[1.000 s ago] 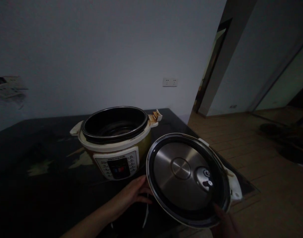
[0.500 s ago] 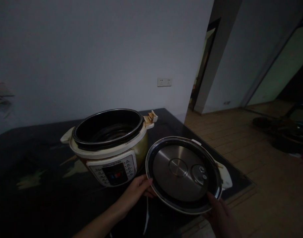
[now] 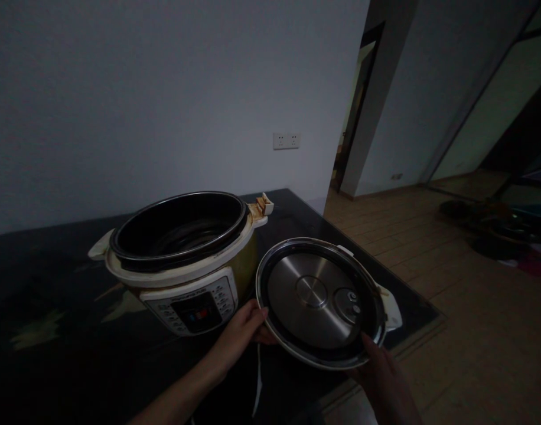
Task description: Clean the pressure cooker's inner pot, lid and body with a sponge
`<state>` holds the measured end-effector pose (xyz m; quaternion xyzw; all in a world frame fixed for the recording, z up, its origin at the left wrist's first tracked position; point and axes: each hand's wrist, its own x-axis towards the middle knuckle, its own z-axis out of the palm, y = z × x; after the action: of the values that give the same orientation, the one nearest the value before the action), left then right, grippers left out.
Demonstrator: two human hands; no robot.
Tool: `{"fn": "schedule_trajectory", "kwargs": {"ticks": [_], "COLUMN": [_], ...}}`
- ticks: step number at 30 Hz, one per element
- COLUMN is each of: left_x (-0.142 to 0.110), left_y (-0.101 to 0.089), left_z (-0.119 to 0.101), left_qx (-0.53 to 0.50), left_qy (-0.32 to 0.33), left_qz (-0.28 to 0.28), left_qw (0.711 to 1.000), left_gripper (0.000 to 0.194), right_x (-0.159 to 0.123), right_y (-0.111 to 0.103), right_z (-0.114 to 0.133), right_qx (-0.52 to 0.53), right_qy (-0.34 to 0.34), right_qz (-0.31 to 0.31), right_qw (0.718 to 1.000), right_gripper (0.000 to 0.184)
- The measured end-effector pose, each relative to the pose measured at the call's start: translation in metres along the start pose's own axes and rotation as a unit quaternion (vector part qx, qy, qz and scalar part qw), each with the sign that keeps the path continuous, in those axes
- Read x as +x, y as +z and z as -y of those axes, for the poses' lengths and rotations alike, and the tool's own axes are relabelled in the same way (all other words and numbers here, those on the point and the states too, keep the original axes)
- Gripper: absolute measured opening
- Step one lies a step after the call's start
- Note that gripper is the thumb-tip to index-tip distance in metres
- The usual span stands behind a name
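Note:
Both of my hands grip a round pressure cooker lid (image 3: 292, 319), its steel underside facing up toward me. My left hand (image 3: 248, 324) pinches the left rim, thumb on top and fingers beneath. At the lower right rim, my right hand (image 3: 381, 369) has its thumb over the edge; its other fingers are mostly hidden below. A white handle tab sticks out at the lid's right side. To the left stands the electric pressure cooker (image 3: 182, 280), uncovered, with a dark inner pot (image 3: 182, 227) inside and a button panel on its front.
The cooker stands on a dark, glossy table (image 3: 67, 378) with pale floral patches. A white cord (image 3: 258, 378) hangs below the lid. Behind is a wall with a double socket (image 3: 286, 140). Wooden floor (image 3: 474, 330) and dark clutter (image 3: 496, 230) lie to the right.
The view has shifted slightly, so the cooker, lid and socket appear a little further left. Both hands keep their hold on the lid, which looks slightly higher in view.

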<state>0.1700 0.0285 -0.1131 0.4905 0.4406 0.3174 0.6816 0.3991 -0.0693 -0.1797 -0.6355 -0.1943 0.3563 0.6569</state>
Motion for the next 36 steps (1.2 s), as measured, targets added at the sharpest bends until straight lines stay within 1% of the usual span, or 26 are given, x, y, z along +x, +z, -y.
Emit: {"fn": "schedule_trajectory", "kwargs": {"ticks": [2,4,9,14,17,20,24,27,30,34,36], "left_x": [0.0,0.0,0.003,0.006,0.006,0.007,0.009,0.011,0.011,0.009,0.006], "left_y": [0.0,0.0,-0.003,-0.004,-0.002,-0.001,0.0,0.001,0.001,0.001,0.001], "left_z": [-0.001,0.0,0.004,0.007,0.006,0.005,0.0,-0.003,-0.003,-0.001,-0.001], "left_qx": [0.007,0.02,0.054,0.07,0.07,0.064,0.063,0.061,0.055,0.041,0.038], "left_qy": [0.004,0.01,0.038,0.042,0.045,0.046,0.042,0.038,0.038,0.02,0.01], "left_qz": [-0.006,-0.011,-0.013,-0.008,-0.003,0.004,-0.001,-0.001,0.011,0.029,0.042], "left_qw": [1.0,1.0,0.998,0.997,0.997,0.997,0.997,0.997,0.998,0.999,0.998], "left_gripper": [0.05,0.05,0.063,0.069,0.07,0.068,0.068,0.067,0.069,0.075,0.076], "right_x": [-0.006,-0.01,-0.012,-0.012,-0.014,-0.012,-0.005,-0.003,-0.007,-0.013,-0.014], "right_y": [0.008,0.012,0.011,0.011,0.014,0.016,0.018,0.019,0.02,0.02,0.019], "right_z": [0.001,0.0,-0.008,-0.006,-0.002,-0.002,-0.004,0.0,0.007,0.015,0.016], "right_qx": [0.05,0.067,0.1,0.129,0.132,0.132,0.12,0.104,0.103,0.084,0.071], "right_qy": [0.058,0.087,0.095,0.139,0.135,0.139,0.196,0.224,0.22,0.225,0.232], "right_qz": [0.005,0.018,0.059,0.062,0.07,0.077,0.085,0.108,0.127,0.126,0.127], "right_qw": [0.997,0.994,0.989,0.98,0.98,0.978,0.97,0.963,0.962,0.962,0.962], "right_gripper": [0.04,0.044,0.046,0.046,0.049,0.058,0.069,0.072,0.073,0.076,0.073]}}
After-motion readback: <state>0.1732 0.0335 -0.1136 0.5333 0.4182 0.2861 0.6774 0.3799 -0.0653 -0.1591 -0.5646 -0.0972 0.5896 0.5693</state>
